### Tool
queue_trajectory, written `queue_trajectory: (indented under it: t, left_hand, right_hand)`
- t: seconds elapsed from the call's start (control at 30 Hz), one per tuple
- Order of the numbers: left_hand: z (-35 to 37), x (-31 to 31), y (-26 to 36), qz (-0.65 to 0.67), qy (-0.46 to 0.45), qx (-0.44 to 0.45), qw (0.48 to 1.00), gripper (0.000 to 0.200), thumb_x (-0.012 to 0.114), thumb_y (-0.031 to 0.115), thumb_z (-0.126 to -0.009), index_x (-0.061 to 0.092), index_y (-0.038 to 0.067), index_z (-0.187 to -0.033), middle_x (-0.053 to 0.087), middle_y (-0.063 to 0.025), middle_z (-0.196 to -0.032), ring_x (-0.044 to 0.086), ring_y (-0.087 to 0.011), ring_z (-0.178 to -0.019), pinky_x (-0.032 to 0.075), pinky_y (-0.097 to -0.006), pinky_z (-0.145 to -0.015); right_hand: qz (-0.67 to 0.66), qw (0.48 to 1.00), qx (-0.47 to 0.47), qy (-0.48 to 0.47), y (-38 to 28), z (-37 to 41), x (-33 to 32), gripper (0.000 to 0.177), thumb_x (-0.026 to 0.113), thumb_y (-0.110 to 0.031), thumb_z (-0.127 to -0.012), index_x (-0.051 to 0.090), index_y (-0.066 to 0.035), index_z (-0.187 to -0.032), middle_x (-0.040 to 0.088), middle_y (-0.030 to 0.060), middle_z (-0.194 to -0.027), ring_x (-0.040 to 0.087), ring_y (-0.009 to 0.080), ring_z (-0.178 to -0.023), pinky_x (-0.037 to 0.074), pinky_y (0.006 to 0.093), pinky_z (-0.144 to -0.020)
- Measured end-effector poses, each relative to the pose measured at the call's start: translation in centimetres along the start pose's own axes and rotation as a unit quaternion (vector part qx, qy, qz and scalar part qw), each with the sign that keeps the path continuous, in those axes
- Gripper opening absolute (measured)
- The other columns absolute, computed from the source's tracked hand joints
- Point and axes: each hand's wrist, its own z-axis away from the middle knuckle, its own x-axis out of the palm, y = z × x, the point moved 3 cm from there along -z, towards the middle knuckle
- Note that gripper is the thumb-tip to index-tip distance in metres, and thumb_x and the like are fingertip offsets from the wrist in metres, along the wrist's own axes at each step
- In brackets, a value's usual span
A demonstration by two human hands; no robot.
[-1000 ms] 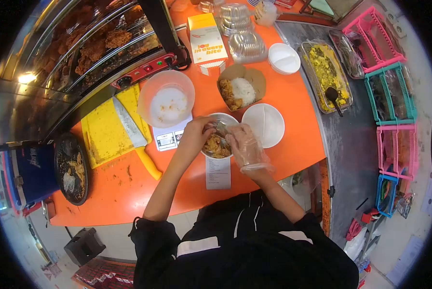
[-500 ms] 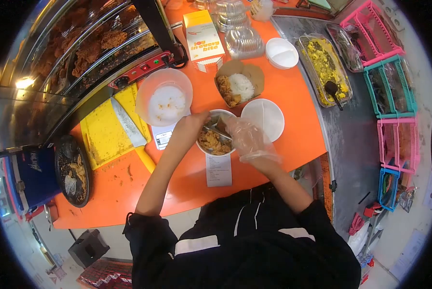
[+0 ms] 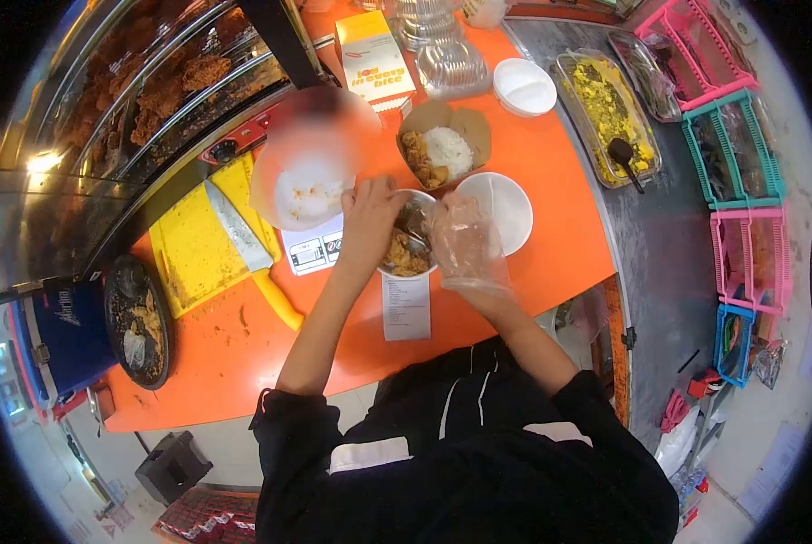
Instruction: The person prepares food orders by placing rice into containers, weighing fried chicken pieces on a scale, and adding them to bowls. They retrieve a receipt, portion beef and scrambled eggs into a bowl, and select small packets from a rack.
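Observation:
A white two-compartment bowl (image 3: pixel 410 273) holds fried chicken pieces (image 3: pixel 404 257) on its near side and darker food on its far side. My bare left hand (image 3: pixel 370 218) is closed at the bowl's left rim, fingers curled over the edge. Over the bowl's right rim, my right hand (image 3: pixel 468 243) wears a loose clear plastic glove; its fingers are gathered and point into the bowl, and what they grip is hidden. A paper slip (image 3: pixel 407 313) lies just in front of the bowl. Right of it stands another white divided bowl (image 3: pixel 506 218).
A paper box with rice (image 3: pixel 448 152) and chicken stands behind. Left are a plastic bowl (image 3: pixel 275 195) on a scale (image 3: pixel 311 255), a knife (image 3: pixel 238 231) on a yellow board (image 3: pixel 179 245), and a stone mortar (image 3: pixel 164 317). A tray of yellow food (image 3: pixel 603 100) stands right.
My left hand has shifted slightly up and right along the rim, and my right hand has moved slightly left. A metallic strip seen in the bowl earlier is less visible.

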Motion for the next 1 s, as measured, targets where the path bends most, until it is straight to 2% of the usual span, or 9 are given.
queue_trajectory:
  t: [0.07,0.17,0.23,0.43,0.57,0.63,0.73,0.8,1.0]
  left_hand:
    - [-0.3,-0.7,0.1,0.005,0.114,-0.018,0.993,0.016,0.049,0.005,-0.073,0.059,0.008,-0.085,0.053,-0.0081,-0.08,0.052,-0.0239,-0.086,0.036,-0.0375,-0.075]
    - [-0.3,0.6,-1.6,0.121,-0.004,0.04,0.992,0.014,0.05,0.007,-0.075,0.059,0.006,-0.085,0.053,-0.0106,-0.077,0.054,-0.0294,-0.079,0.041,-0.0401,-0.07]
    - [0.2,0.2,-1.4,0.174,-0.026,0.016,0.984,0.012,0.049,0.01,-0.08,0.058,0.003,-0.084,0.056,-0.0128,-0.08,0.055,-0.0347,-0.075,0.044,-0.0417,-0.068]
    - [2.7,-2.3,-0.8,0.321,-0.028,-0.06,0.945,0.024,0.043,0.017,-0.089,0.057,0.002,-0.102,0.059,-0.0171,-0.098,0.059,-0.0298,-0.085,0.046,-0.035,-0.076]
    - [9.7,0.0,-2.2,0.439,0.164,-0.187,0.863,0.04,0.033,0.031,-0.094,0.05,0.0,-0.112,0.055,-0.0118,-0.111,0.05,-0.0208,-0.106,0.036,-0.0321,-0.091]
    - [12.9,4.1,-1.9,0.552,0.216,-0.309,0.744,0.055,0.025,0.046,-0.093,0.042,0.001,-0.121,0.046,-0.0109,-0.123,0.039,-0.0217,-0.118,0.026,-0.033,-0.1]
    - [13.3,6.7,-0.1,0.595,0.188,-0.292,0.725,0.074,0.015,0.059,-0.088,0.029,0.001,-0.131,0.034,-0.013,-0.133,0.028,-0.0239,-0.125,0.018,-0.0344,-0.104]
    - [12.4,7.6,0.5,0.61,0.199,-0.275,0.716,0.078,0.013,0.062,-0.087,0.024,0.0,-0.133,0.03,-0.0145,-0.136,0.026,-0.0247,-0.127,0.016,-0.0346,-0.105]
    - [11.3,9.1,0.7,0.651,0.191,-0.242,0.693,0.087,0.008,0.066,-0.083,0.01,-0.002,-0.137,0.017,-0.0161,-0.142,0.017,-0.0252,-0.131,0.011,-0.0341,-0.107]
  right_hand:
    - [0.174,0.984,-0.032,-0.012,-0.1,-0.1,0.8,0.041,0.047,-0.006,-0.08,0.046,-0.006,-0.122,0.052,0.0073,-0.117,0.053,0.0225,-0.103,0.043,0.0406,-0.087]
    - [0.035,0.996,-0.038,-0.075,-0.1,-0.5,1.9,0.04,0.047,-0.004,-0.079,0.047,-0.006,-0.119,0.05,0.0064,-0.119,0.05,0.0215,-0.108,0.042,0.0379,-0.091]
    - [-0.35,0.936,0.002,0.022,0.0,-2.0,-0.2,0.031,0.051,-0.009,-0.074,0.054,-0.006,-0.104,0.056,0.0105,-0.101,0.054,0.0271,-0.092,0.043,0.0336,-0.081]
    - [-0.409,0.902,0.013,0.138,1.8,0.7,0.5,0.029,0.05,-0.004,-0.074,0.056,-0.007,-0.102,0.059,0.009,-0.092,0.055,0.0239,-0.087,0.043,0.0332,-0.079]
    - [-0.402,0.83,0.354,0.152,4.6,6.1,1.6,0.028,0.052,-0.015,-0.082,0.052,-0.005,-0.107,0.058,0.0083,-0.087,0.055,0.0194,-0.081,0.042,0.0344,-0.077]
    - [-0.385,0.767,0.466,0.216,5.7,8.2,2.9,0.029,0.053,-0.02,-0.084,0.051,-0.003,-0.107,0.056,0.0075,-0.085,0.054,0.0176,-0.079,0.042,0.0339,-0.075]
    - [-0.54,0.653,0.528,0.048,6.5,9.4,5.2,0.03,0.054,-0.015,-0.083,0.048,0.0,-0.109,0.054,0.0088,-0.076,0.054,0.0172,-0.074,0.045,0.0284,-0.067]
    - [-0.676,0.58,0.451,-0.057,6.6,9.6,8.8,0.026,0.049,-0.021,-0.083,0.049,0.002,-0.097,0.054,0.0072,-0.068,0.049,0.0139,-0.049,0.041,0.0278,-0.043]
    - [-0.653,0.49,0.559,-0.143,7.4,8.1,9.3,0.019,0.038,-0.015,-0.082,0.047,0.001,-0.086,0.045,0.007,-0.051,0.041,0.0144,-0.036,0.036,0.0288,-0.034]
